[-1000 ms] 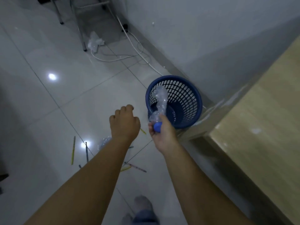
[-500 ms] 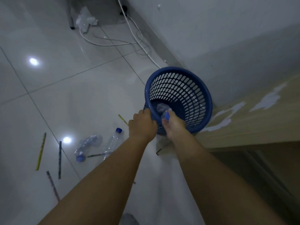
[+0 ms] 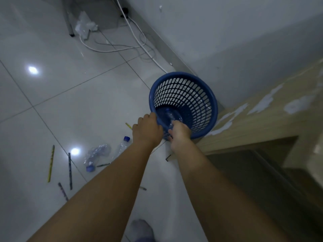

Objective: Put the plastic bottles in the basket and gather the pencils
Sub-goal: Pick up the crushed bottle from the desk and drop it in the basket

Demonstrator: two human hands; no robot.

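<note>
A blue mesh basket stands on the tiled floor by the wall. My left hand grips its near rim. My right hand reaches over the same rim, fingers closed on the near end of a clear plastic bottle that lies inside the basket. Two more bottles lie on the floor to the left: a crushed one and a straighter one with a blue cap. Pencils are scattered around them: a yellow one, a dark one, another and a short yellow one.
A wooden desk stands close on the right, touching the basket. White cables trail along the wall past crumpled plastic and a metal leg. My socked foot is at the bottom edge.
My right hand has carried the bottle from above the rim down into the basket. My left hand has moved from mid-air onto the basket's rim.
</note>
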